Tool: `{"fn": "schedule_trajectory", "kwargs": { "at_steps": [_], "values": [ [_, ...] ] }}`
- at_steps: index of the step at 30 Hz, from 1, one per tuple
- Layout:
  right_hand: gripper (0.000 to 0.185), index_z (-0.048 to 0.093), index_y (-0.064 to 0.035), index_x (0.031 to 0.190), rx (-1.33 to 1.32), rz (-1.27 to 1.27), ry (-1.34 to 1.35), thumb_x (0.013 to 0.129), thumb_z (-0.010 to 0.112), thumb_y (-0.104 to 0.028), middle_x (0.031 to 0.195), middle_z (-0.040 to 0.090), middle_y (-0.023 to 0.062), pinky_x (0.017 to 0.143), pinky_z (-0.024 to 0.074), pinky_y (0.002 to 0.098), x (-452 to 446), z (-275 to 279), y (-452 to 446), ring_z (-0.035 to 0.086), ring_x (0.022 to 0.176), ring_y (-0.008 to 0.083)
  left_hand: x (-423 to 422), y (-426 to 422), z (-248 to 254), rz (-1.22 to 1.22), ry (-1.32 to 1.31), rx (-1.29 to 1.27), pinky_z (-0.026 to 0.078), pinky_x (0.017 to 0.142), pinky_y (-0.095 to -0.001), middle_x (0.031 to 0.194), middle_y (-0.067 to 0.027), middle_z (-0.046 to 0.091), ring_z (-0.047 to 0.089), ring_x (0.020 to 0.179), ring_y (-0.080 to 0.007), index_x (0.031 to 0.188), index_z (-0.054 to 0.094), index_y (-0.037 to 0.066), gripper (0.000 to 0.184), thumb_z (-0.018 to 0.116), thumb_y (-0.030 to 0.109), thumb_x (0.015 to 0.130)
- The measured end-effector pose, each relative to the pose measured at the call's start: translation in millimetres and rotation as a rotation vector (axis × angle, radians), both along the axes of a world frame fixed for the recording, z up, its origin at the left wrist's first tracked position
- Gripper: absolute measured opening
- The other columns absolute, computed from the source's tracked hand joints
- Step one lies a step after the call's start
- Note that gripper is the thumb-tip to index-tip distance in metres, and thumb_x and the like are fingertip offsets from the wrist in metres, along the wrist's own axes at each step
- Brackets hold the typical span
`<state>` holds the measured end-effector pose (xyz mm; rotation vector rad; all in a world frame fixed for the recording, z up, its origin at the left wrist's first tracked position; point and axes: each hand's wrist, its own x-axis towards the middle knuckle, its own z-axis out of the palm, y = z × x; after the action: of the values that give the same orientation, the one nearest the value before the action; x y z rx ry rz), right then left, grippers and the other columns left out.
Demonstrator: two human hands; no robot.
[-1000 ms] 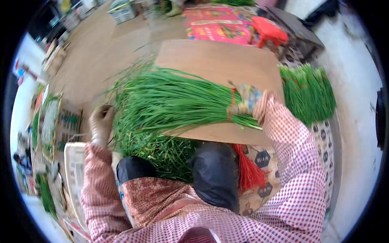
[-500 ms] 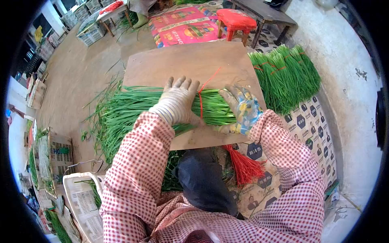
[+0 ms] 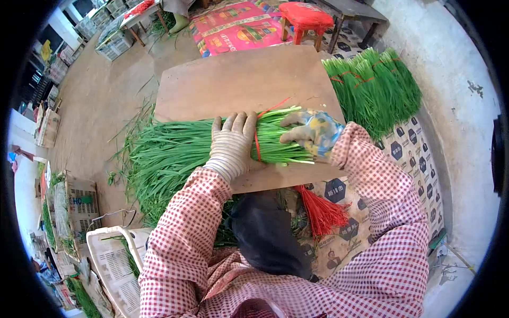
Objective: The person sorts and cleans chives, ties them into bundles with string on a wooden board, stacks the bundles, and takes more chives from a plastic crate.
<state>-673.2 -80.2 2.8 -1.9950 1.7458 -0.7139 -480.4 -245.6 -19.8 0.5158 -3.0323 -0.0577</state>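
Note:
A bundle of garlic chives (image 3: 172,139) lies across the brown board, green leaves to the left and pale cut ends to the right. A red tie (image 3: 257,144) circles it, one tail sticking up past the far side. My left hand (image 3: 232,143), in a whitish ribbed glove, grips the bundle just left of the tie, fingers over the top and thumb at the near side. My right hand (image 3: 314,132), in a blue and yellow patterned glove, rests at the pale stem ends. Its thumb and a finger are apart and point left over the stems.
Tied chive bundles (image 3: 371,93) lie on the right. Red ties (image 3: 321,212) hang below the board's (image 3: 244,74) near edge. A red-covered stool (image 3: 306,21) and dark bench (image 3: 350,16) stand beyond. A white basket (image 3: 114,265) is at lower left; another person's boot (image 3: 180,24) shows far off.
My right hand has gone from cupping the stem ends to lying over them with fingers pointing left. Some pale stems now stick out farther right. My left hand has shifted slightly left and nearer.

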Motion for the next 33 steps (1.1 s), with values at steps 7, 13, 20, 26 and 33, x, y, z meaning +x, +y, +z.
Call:
{"fn": "schedule_trajectory", "kwargs": {
  "at_steps": [7, 13, 20, 26, 33],
  "values": [
    [0.025, 0.068, -0.0143, 0.112, -0.023, 0.036, 0.378, 0.088, 0.062, -0.019, 0.125, 0.061, 0.011, 0.1, 0.0456, 0.0384, -3, -4, -10, 0.058, 0.116, 0.029, -2, -1, 3, 0.002, -0.012, 0.045, 0.026, 0.111, -0.0534, 0.14, -0.0166, 0.046, 0.041, 0.134, -0.0311, 0.143, 0.034, 0.005, 0.124, 0.087, 0.059, 0.044],
    [0.029, 0.062, -0.0006, 0.109, 0.605, -0.488, -0.007, 0.085, 0.055, -0.015, 0.111, 0.064, 0.0128, 0.08, 0.0516, 0.0338, 6, 35, -26, 0.063, 0.101, 0.0221, 0, 1, 9, 0.008, 0.01, 0.061, 0.025, 0.112, -0.0528, 0.137, -0.0151, 0.047, 0.041, 0.133, -0.0306, 0.142, 0.035, 0.007, 0.122, 0.087, 0.059, 0.045],
    [0.028, 0.06, -0.0052, 0.113, 0.481, -0.171, 0.165, 0.088, 0.057, -0.018, 0.105, 0.059, 0.0137, 0.081, 0.0504, 0.0373, 47, 48, 198, 0.06, 0.096, 0.0288, 2, 2, 14, 0.028, -0.007, 0.088, 0.023, 0.113, -0.054, 0.14, -0.015, 0.045, 0.038, 0.136, -0.0303, 0.143, 0.033, 0.007, 0.12, 0.088, 0.056, 0.048],
    [0.04, 0.054, -0.009, 0.129, 0.449, -0.273, 0.227, 0.09, 0.059, -0.02, 0.128, 0.055, 0.0187, 0.099, 0.0469, 0.0436, 106, 20, 152, 0.055, 0.117, 0.0357, 1, 4, 13, 0.024, -0.014, 0.072, 0.023, 0.114, -0.0543, 0.141, -0.0161, 0.046, 0.039, 0.136, -0.031, 0.143, 0.034, 0.007, 0.12, 0.089, 0.053, 0.046],
    [0.026, 0.065, -0.0137, 0.112, -0.17, -0.419, 0.361, 0.087, 0.067, -0.019, 0.106, 0.064, 0.0125, 0.083, 0.0534, 0.0431, 38, -28, 27, 0.063, 0.099, 0.0334, 1, -1, 10, -0.014, -0.012, 0.004, 0.027, 0.11, -0.0576, 0.135, -0.0151, 0.048, 0.041, 0.134, -0.0309, 0.142, 0.032, 0.007, 0.118, 0.086, 0.059, 0.05]
  ]
}}
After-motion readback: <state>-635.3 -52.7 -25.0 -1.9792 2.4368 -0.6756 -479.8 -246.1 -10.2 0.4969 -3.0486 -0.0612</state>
